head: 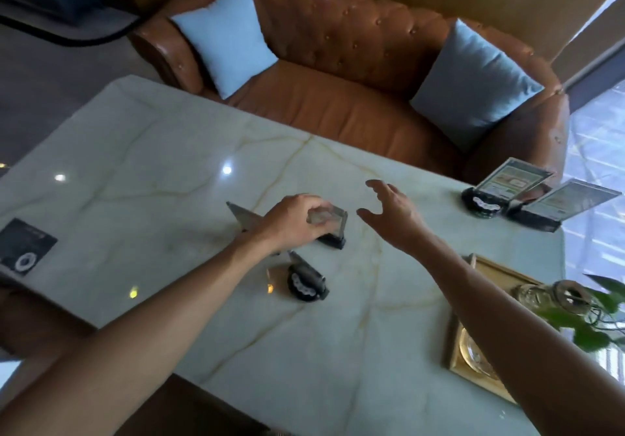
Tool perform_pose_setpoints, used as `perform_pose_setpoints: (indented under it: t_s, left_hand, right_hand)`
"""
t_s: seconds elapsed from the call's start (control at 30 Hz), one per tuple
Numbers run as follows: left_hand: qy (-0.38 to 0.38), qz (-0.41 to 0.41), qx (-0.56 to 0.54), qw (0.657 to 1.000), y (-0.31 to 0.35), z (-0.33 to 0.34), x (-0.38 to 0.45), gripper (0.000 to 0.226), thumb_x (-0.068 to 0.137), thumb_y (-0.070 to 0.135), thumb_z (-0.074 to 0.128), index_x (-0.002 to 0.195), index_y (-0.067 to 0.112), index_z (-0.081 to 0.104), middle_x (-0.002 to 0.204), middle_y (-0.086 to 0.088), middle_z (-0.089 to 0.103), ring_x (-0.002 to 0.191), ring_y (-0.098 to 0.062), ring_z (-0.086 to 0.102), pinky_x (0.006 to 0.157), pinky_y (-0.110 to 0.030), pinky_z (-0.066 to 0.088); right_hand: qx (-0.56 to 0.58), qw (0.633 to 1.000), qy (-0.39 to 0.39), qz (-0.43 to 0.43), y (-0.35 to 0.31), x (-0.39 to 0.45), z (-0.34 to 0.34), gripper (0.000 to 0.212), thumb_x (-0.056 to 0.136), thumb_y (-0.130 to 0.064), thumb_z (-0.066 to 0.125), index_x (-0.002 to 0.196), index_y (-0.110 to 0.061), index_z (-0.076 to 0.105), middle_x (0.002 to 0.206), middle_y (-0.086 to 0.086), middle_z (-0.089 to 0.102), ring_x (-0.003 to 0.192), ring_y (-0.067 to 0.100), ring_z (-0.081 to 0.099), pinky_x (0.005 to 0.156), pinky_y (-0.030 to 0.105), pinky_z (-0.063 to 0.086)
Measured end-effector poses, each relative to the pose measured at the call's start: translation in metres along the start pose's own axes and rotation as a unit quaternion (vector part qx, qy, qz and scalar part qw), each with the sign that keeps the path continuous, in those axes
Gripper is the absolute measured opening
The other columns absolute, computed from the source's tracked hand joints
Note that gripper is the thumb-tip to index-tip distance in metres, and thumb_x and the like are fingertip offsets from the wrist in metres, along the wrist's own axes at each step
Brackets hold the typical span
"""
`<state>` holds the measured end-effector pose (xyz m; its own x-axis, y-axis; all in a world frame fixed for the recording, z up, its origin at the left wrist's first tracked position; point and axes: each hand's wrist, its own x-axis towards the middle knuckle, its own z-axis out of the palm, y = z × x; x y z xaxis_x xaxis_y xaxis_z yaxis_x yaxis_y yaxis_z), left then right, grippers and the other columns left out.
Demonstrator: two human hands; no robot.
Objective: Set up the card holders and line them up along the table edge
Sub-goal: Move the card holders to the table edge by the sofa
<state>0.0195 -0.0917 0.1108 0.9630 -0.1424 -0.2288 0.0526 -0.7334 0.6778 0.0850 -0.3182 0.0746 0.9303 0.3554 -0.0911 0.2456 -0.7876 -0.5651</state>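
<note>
My left hand point(294, 221) grips the clear top of a card holder point(333, 232) that stands on a black base near the middle of the marble table point(135, 151). Just to its right, my right hand point(394, 214) hovers open with fingers spread, touching nothing. A second holder with a round black base point(306, 283) lies tilted below my left hand. Another clear panel point(241, 216) sticks out behind my left wrist. Two holders with cards, one point(500, 187) and the other point(554, 207), stand upright at the table's far right edge.
A dark card point(25, 248) lies flat at the table's left edge. A gold tray point(483, 270) with glass jars and a green plant point(595, 314) sits at the right. A brown leather sofa point(338, 97) with two blue cushions stands beyond the table.
</note>
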Motion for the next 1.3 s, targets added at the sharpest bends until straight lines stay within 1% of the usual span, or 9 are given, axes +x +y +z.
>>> perform_pose_setpoints:
  t_s: [0.17, 0.27, 0.5, 0.67, 0.73, 0.8, 0.9, 1.07, 1.3]
  left_hand:
    - [-0.086, -0.029, 0.042, 0.995, -0.04, 0.019, -0.026, 0.056, 0.073, 0.062, 0.072, 0.119, 0.031, 0.068, 0.126, 0.015, 0.067, 0.114, -0.002, 0.061, 0.095, -0.019, 0.047]
    - [-0.115, -0.035, 0.036, 0.992, -0.055, 0.027, -0.028, 0.057, 0.07, 0.055, 0.079, 0.12, 0.03, 0.068, 0.126, 0.014, 0.067, 0.098, 0.004, 0.058, 0.083, -0.006, 0.04]
    - [-0.152, 0.019, 0.073, 0.986, -0.064, 0.044, -0.017, 0.019, 0.083, 0.03, 0.073, 0.101, 0.026, 0.077, 0.103, 0.003, 0.073, 0.094, -0.018, 0.066, 0.087, -0.036, 0.053]
    - [-0.156, 0.046, 0.1, 0.982, -0.059, 0.042, 0.001, 0.012, 0.087, 0.033, 0.066, 0.092, 0.026, 0.074, 0.088, 0.005, 0.072, 0.085, -0.02, 0.065, 0.078, -0.036, 0.053]
    - [-0.153, 0.045, 0.088, 0.983, -0.056, 0.039, 0.014, 0.013, 0.09, 0.03, 0.065, 0.098, 0.029, 0.075, 0.094, 0.007, 0.073, 0.092, -0.018, 0.067, 0.079, -0.033, 0.052]
    - [-0.146, 0.049, 0.09, 0.984, -0.048, 0.034, 0.03, 0.022, 0.093, 0.029, 0.064, 0.113, 0.031, 0.073, 0.112, 0.005, 0.074, 0.1, -0.017, 0.067, 0.085, -0.033, 0.052]
    - [-0.143, 0.065, 0.104, 0.982, -0.033, 0.026, 0.063, 0.027, 0.095, 0.026, 0.063, 0.121, 0.027, 0.07, 0.121, 0.001, 0.072, 0.107, -0.021, 0.066, 0.089, -0.034, 0.051]
    - [-0.115, 0.076, 0.103, 0.985, -0.008, 0.016, 0.134, 0.013, 0.094, 0.021, 0.064, 0.103, 0.022, 0.074, 0.102, 0.001, 0.073, 0.092, -0.02, 0.065, 0.086, -0.043, 0.054]
    - [-0.051, 0.114, 0.112, 0.986, 0.034, 0.029, 0.245, 0.024, 0.091, 0.019, 0.067, 0.112, 0.025, 0.074, 0.108, 0.0, 0.074, 0.098, -0.021, 0.066, 0.083, -0.037, 0.053]
  right_hand:
    - [-0.025, 0.997, -0.067, 0.0, -0.024, 0.01, 0.039, 0.061, 0.092, -0.023, 0.064, 0.147, -0.021, 0.04, 0.142, 0.012, 0.054, 0.12, 0.031, 0.057, 0.098, 0.042, 0.05]
    - [-0.048, 0.995, -0.087, 0.011, -0.031, 0.013, 0.055, 0.058, 0.091, -0.018, 0.06, 0.146, -0.022, 0.04, 0.136, 0.013, 0.057, 0.113, 0.033, 0.061, 0.089, 0.046, 0.055]
    - [-0.08, 0.992, -0.065, 0.07, -0.033, 0.029, 0.077, 0.036, 0.093, -0.01, 0.044, 0.126, -0.019, 0.053, 0.117, 0.019, 0.068, 0.091, 0.036, 0.066, 0.07, 0.043, 0.058]
    - [-0.094, 0.992, -0.05, 0.067, -0.016, 0.04, 0.069, 0.031, 0.09, -0.008, 0.045, 0.112, -0.024, 0.059, 0.102, 0.01, 0.072, 0.076, 0.031, 0.063, 0.055, 0.033, 0.049]
    - [-0.087, 0.992, -0.047, 0.074, -0.003, 0.044, 0.059, 0.027, 0.091, -0.01, 0.046, 0.106, -0.027, 0.06, 0.098, 0.004, 0.071, 0.074, 0.027, 0.061, 0.051, 0.029, 0.043]
    - [-0.07, 0.993, -0.031, 0.086, 0.014, 0.049, 0.045, 0.021, 0.093, -0.014, 0.048, 0.103, -0.027, 0.061, 0.097, 0.001, 0.069, 0.075, 0.024, 0.061, 0.048, 0.027, 0.042]
    - [-0.06, 0.993, 0.007, 0.105, 0.043, 0.059, 0.016, 0.018, 0.091, -0.014, 0.051, 0.103, -0.023, 0.062, 0.099, 0.004, 0.069, 0.077, 0.025, 0.06, 0.053, 0.029, 0.043]
    - [-0.077, 0.986, 0.068, 0.131, 0.093, 0.078, -0.033, 0.023, 0.089, -0.011, 0.053, 0.108, -0.018, 0.063, 0.108, 0.011, 0.069, 0.089, 0.035, 0.063, 0.067, 0.036, 0.05]
    - [-0.074, 0.976, 0.124, 0.162, 0.164, 0.115, -0.081, 0.029, 0.091, -0.01, 0.053, 0.117, -0.018, 0.061, 0.114, 0.011, 0.065, 0.097, 0.037, 0.062, 0.077, 0.039, 0.05]
